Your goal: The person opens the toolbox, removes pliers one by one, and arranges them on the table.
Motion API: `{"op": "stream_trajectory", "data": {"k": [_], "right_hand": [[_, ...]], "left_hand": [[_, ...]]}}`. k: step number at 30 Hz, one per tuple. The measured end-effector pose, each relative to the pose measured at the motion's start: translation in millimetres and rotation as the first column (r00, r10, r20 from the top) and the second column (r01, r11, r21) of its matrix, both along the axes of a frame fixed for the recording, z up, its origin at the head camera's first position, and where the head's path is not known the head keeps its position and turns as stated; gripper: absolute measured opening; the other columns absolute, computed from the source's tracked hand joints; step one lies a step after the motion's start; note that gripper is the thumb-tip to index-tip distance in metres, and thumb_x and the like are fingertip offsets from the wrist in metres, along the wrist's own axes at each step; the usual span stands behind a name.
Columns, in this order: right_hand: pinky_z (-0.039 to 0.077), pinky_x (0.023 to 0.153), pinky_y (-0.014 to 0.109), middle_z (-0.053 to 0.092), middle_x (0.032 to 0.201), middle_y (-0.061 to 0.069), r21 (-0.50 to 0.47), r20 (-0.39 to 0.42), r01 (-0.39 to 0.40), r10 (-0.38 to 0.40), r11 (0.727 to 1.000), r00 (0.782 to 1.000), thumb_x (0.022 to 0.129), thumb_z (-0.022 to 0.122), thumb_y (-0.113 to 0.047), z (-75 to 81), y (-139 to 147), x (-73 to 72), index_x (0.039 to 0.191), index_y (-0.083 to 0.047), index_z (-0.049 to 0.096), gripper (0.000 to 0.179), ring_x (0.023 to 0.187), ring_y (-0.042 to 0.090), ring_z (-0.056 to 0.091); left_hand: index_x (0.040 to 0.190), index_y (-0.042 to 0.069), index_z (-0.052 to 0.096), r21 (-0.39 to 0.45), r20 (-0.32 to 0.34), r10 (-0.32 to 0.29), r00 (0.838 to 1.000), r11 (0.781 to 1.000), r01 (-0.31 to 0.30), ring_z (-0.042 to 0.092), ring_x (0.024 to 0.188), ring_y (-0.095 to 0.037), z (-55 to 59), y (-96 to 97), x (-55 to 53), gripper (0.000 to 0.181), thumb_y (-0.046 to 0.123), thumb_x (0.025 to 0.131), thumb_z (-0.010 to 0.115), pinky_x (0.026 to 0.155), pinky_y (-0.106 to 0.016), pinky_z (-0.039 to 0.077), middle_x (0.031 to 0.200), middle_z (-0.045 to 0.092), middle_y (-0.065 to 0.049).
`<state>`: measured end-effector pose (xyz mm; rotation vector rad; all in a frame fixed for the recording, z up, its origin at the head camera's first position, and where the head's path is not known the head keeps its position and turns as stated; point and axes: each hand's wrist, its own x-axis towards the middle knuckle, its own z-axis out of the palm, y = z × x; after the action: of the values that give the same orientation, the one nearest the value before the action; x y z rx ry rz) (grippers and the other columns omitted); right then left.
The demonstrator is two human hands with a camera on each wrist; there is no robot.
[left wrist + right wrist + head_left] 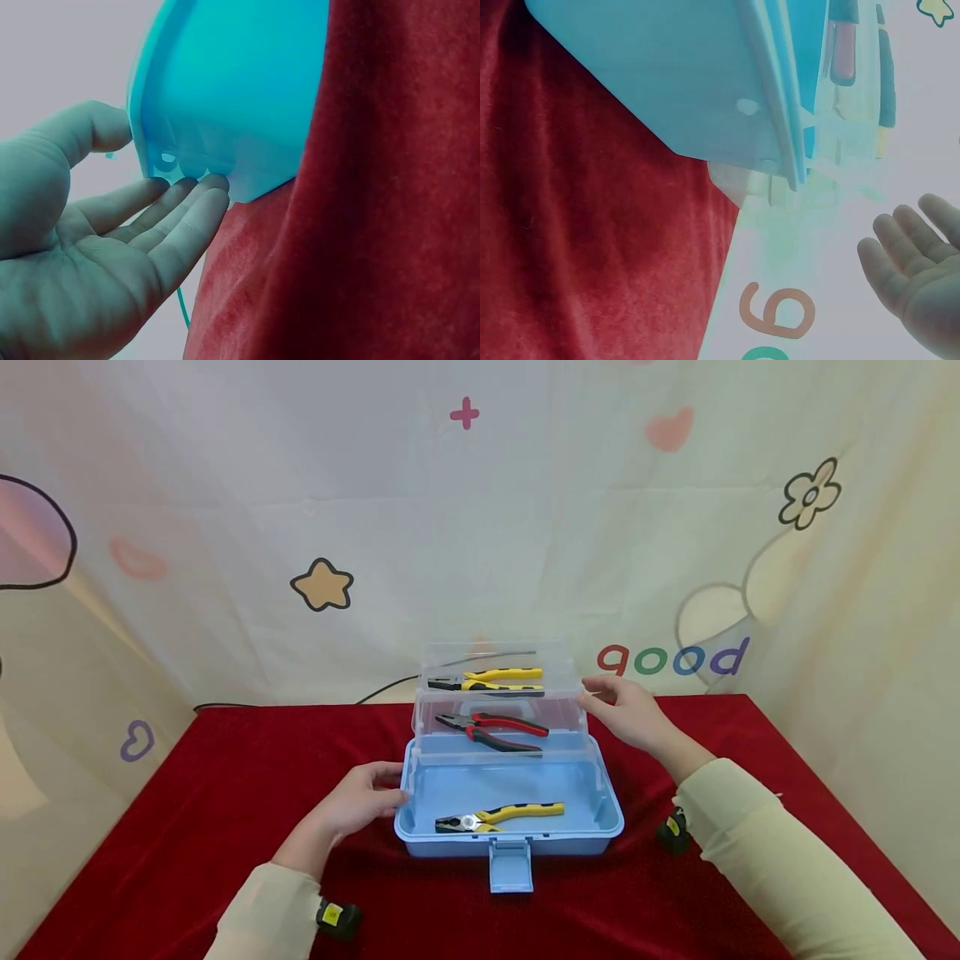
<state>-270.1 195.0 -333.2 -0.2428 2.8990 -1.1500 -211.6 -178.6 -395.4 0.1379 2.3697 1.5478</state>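
A light blue toolbox stands with its clear stepped trays raised at the back. My left hand holds its left side, thumb at the rim and fingertips against the outer wall. My right hand is beside the right end of the upper tray, fingers extended; in the right wrist view its visible fingers are apart from the box. Yellow-and-black pliers lie in the upper tray, red-and-black pliers in the lower one. More yellow-handled pliers lie in the box bottom, partly hidden by the front rim.
The front latch hangs down. Red cloth covers the table. Behind stands a pale printed curtain, with a thin dark cable at the table's back edge. Small dark devices with yellow labels are near both wrists.
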Motion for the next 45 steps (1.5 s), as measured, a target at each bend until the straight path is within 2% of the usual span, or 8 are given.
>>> {"op": "stream_trajectory", "data": {"k": [13, 24, 32, 45], "right_hand": [[0.052, 0.092, 0.048, 0.048, 0.138, 0.02, 0.082, -0.035, -0.057, 0.06, 0.995, 0.998, 0.089, 0.062, -0.034, -1.5, -4, -3.9, 0.138, -0.005, 0.044, 0.06, 0.123, 0.038, 0.049], [0.047, 0.098, 0.049, 0.049, 0.138, 0.019, 0.14, -0.067, -0.071, 0.081, 0.988, 0.994, 0.089, 0.064, -0.031, 13.3, -14, -15.5, 0.139, -0.005, 0.044, 0.06, 0.124, 0.037, 0.049], [0.054, 0.09, 0.044, 0.053, 0.134, 0.018, 0.132, -0.073, -0.091, 0.102, 0.987, 0.992, 0.089, 0.063, -0.031, 18.7, -24, -24.6, 0.137, -0.005, 0.046, 0.058, 0.12, 0.035, 0.052], [0.052, 0.093, 0.044, 0.052, 0.136, 0.018, 0.109, -0.034, -0.071, 0.075, 0.992, 0.997, 0.093, 0.057, -0.032, 22.0, -43, -33.9, 0.14, -0.005, 0.042, 0.056, 0.12, 0.034, 0.052]], "left_hand": [[0.133, -0.004, 0.048, 0.035, 0.015, 0.047, 0.999, 0.998, -0.047, 0.066, 0.091, -0.019, -11.1, 4.5, 13.0, 0.05, 0.011, 0.088, 0.063, 0.081, -0.039, 0.057, 0.127, 0.055, -0.021], [0.133, -0.003, 0.048, 0.042, 0.014, 0.056, 0.998, 0.998, -0.057, 0.067, 0.089, -0.02, -8.7, 5.3, 6.3, 0.05, 0.012, 0.087, 0.064, 0.078, -0.04, 0.058, 0.126, 0.057, -0.021], [0.134, -0.004, 0.048, 0.046, 0.015, 0.052, 0.999, 0.998, -0.052, 0.067, 0.089, -0.02, -6.1, 3.3, 4.1, 0.051, 0.012, 0.088, 0.064, 0.078, -0.04, 0.058, 0.127, 0.056, -0.022], [0.134, -0.004, 0.047, 0.049, 0.028, 0.06, 0.998, 0.997, -0.061, 0.067, 0.089, -0.02, -4.1, 2.6, 2.6, 0.05, 0.01, 0.088, 0.063, 0.078, -0.04, 0.058, 0.127, 0.056, -0.022]]}}
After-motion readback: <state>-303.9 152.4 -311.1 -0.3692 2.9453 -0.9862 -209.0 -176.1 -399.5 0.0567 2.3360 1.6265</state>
